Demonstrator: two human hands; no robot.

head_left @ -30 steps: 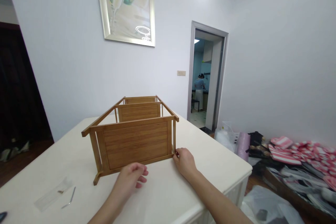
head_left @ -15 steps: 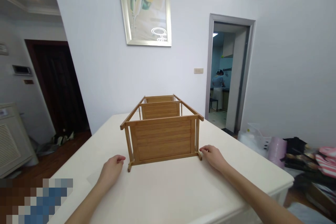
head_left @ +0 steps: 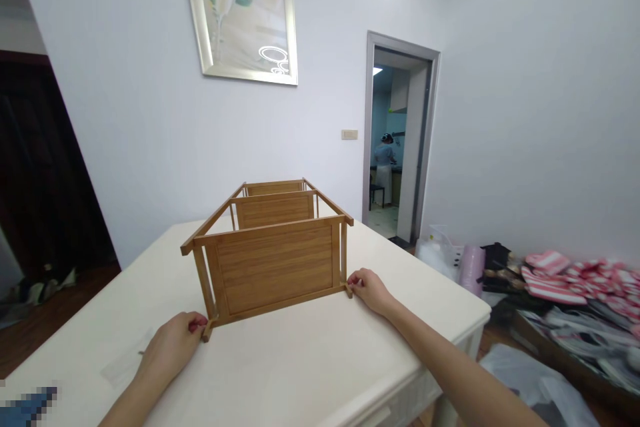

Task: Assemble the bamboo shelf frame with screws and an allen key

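A brown wooden shelf rack (head_left: 277, 270) lies on its side on the white table (head_left: 280, 373), its panels standing upright one behind another between slim rails. At its near left lower corner, my left hand (head_left: 173, 347) is closed, thumb and fingers pinched at the end of the leg. My right hand (head_left: 371, 290) pinches the leg end at the near right lower corner. The fingertips of both hands partly cover the points of contact.
A clear plastic bag (head_left: 123, 363) lies on the table beside my left forearm. Right of the table are a pink roll (head_left: 471, 270), striped cloth (head_left: 555, 277) and an open box (head_left: 575, 353). Through the doorway, a person (head_left: 384, 160) stands in another room.
My left hand has closed the gap to the rack's left leg end. My right hand stays at the right leg end. The view has turned to the right.
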